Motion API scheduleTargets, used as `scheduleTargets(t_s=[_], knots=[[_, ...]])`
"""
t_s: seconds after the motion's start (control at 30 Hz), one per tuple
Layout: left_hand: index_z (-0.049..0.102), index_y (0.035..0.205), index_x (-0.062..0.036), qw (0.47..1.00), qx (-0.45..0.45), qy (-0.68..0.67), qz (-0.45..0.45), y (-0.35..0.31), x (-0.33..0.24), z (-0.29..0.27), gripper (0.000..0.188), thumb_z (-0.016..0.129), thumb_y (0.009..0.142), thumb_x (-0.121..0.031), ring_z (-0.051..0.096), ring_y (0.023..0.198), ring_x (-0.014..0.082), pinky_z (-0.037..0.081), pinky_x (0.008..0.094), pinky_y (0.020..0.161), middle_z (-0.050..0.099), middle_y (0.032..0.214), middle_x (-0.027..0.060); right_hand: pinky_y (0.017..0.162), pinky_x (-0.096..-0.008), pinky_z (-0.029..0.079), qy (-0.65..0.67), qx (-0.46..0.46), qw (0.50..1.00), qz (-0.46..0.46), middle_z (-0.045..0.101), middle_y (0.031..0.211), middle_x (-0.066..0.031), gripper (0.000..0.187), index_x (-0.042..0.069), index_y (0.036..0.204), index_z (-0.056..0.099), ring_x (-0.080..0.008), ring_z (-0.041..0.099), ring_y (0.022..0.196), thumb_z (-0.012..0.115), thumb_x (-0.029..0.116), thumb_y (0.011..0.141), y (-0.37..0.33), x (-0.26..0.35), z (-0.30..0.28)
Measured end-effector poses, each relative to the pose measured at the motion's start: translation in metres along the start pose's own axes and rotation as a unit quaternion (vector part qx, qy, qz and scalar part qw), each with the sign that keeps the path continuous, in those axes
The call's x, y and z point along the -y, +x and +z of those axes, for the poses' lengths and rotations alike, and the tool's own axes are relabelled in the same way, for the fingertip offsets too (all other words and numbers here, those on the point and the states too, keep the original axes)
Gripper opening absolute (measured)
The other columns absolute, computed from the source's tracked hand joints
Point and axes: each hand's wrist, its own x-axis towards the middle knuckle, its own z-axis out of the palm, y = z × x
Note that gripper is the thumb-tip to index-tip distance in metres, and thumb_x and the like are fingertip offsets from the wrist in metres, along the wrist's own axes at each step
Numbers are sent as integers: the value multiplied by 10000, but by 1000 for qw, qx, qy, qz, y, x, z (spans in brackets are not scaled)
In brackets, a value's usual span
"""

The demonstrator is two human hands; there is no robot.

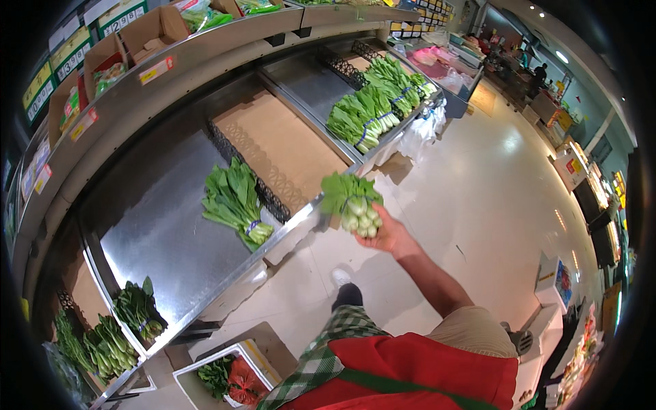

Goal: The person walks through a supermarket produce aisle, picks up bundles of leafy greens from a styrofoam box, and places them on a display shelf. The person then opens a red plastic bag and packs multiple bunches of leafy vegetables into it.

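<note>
Out over the aisle beside the display shelf, my right hand (385, 232) grips a bunch of bok choy (361, 213). Its pale stem ends face me and its green leaves point toward the shelf. My fingers are mostly hidden behind the stems. On the metal shelf nearest to it lies a bunch of long-leaved greens (234, 201) with a purple tie. Farther off, several tied bunches of leafy greens (372, 113) rest side by side at the shelf's front edge. My left hand is out of the picture.
A cardboard sheet (273, 140) with black plastic lace dividers (232, 147) lines part of the metal shelf (160, 160). At lower left are more greens (109, 348). A white foam box (188, 379) with greens and a red bag stands on the floor. White plastic bags (424, 133) hang from the shelf.
</note>
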Motion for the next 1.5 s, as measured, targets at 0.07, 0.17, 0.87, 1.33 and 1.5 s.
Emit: scheduleTargets(t_s=[0.07, 0.17, 0.87, 1.33, 1.5], knots=[[599, 923, -111, 1000, -6, -7, 16, 12, -5, 38, 63, 575, 899, -164, 598, 725, 154, 466, 270, 603, 619, 831, 35, 802, -447, 503, -34, 16, 999, -1, 604, 1156, -42, 436, 185, 1190, 558, -242, 578, 1015, 602, 477, 870, 40, 69, 20], [602, 913, -121, 998, 9, -17, 52, 29, -19, 120, 58, 578, 900, -172, 601, 709, 148, 462, 265, 582, 623, 814, 30, 792, -453, 510, -106, 0, 988, -114, 594, 1173, -55, 463, 176, 1198, 550, -256, 578, 1024, 624, 479, 856, 122, 169, 58], [507, 1226, -82, 981, -38, 187, 25, 45, -8, 399, 329, 575, 920, -182, 637, 842, 218, 499, 306, 698, 639, 1002, 119, 977, -474, 382, -878, -69, 277, -385, 597, 1191, -159, 581, 86, 1206, 592, -365, 530, 1115, 663, 482, 786, 404, 409, 64], [517, 1135, -51, 996, -40, 66, -39, 70, 32, 374, 273, 574, 895, -170, 624, 742, 211, 480, 271, 590, 640, 917, 127, 893, -456, 440, -941, 6, 311, -132, 651, 1067, -143, 484, 128, 1041, 681, -339, 595, 1022, 514, 548, 864, 422, 434, 29], [553, 1042, -73, 981, -7, 139, -134, 178, 19, 382, 223, 580, 891, -234, 600, 739, 232, 476, 314, 608, 610, 908, 125, 1002, -636, 243, -945, -224, 232, -52, 600, 1203, -64, 548, 154, 1181, 604, -264, 519, 1171, 503, 580, 853, 402, 468, 40]])
